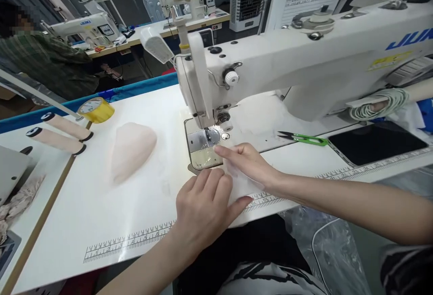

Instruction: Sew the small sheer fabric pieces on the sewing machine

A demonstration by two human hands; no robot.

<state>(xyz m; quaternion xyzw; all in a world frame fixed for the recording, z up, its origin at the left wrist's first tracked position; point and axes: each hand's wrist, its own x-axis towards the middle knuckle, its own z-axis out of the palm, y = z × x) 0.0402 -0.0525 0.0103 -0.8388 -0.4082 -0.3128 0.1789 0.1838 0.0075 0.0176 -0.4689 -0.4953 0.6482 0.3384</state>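
Your right hand (pixel 248 162) grasps the white cloth (pixel 241 184), just before the needle plate (pixel 199 142); whether your left hand (pixel 204 205) grips too, I cannot tell. Keep the cloth flat, hands away from that plate. The table (pixel 67 227) gives you room leftward until the pale cup (pixel 133 150).

Blue "JUKI" (pixel 411 40), seemingly, on three sewing machines (pixel 287 56)
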